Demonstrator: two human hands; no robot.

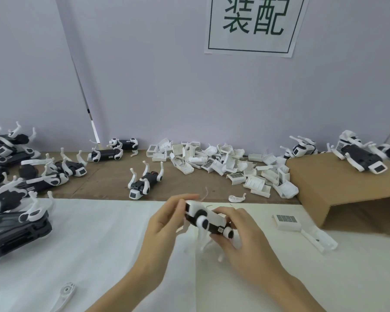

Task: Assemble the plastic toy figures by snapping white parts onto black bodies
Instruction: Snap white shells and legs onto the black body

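While both hands hold it above the white sheet (99,239), the toy figure (208,220) hangs between them, legs down. The left hand (164,226) pinches its front end; the right hand (241,239) curls round its rear. Beyond the right hand lies a pile of white parts (223,163).

The bench (104,174) was brown, with a white sheet (99,233) on its near part. A pile of white parts (223,163) lay at the far side. Toy dogs (20,176) lay on the left. A cardboard piece (338,183) sat on the right.
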